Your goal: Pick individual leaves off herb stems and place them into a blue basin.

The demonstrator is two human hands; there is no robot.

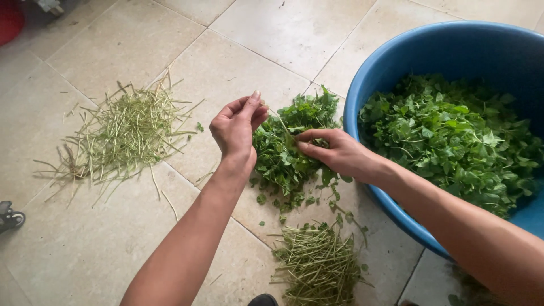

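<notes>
My left hand (238, 126) is raised over the floor, its fingers pinched on the top end of a thin green stem (279, 118). My right hand (334, 152) grips the leafy part of that same sprig, just above a small heap of green leafy herbs (286, 153) on the tiles. Both hands are close together, left of the blue tub (391, 62).
The big blue plastic tub at the right holds a mass of picked green leaves (453, 136). A pile of bare stems (127, 130) lies at the left, another stem pile (318, 263) near the bottom middle. A red object (8, 20) sits at the top left corner, a dark item (8, 216) at the left edge.
</notes>
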